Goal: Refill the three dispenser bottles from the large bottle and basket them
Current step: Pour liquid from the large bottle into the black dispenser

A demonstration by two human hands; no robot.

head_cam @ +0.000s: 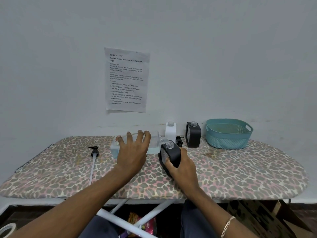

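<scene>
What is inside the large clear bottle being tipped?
Pale blue liquid pooled along the lower side of the large bottle; the left hand covers its middle, so the level there is hidden.

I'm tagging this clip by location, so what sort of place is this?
Probably a makeshift home workspace: a leopard-print ironing board serves as the table, a printed task sheet is stuck on the bare wall behind, and a cardboard box sits underneath.

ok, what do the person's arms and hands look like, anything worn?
Both forearms are bare to the frame edge, no sleeves in view. Left hand and right hand have no gloves; no rings show on the visible fingers. One gold-coloured metal chain bracelet sits on the right wrist. No watch, tape or markings visible.
</scene>
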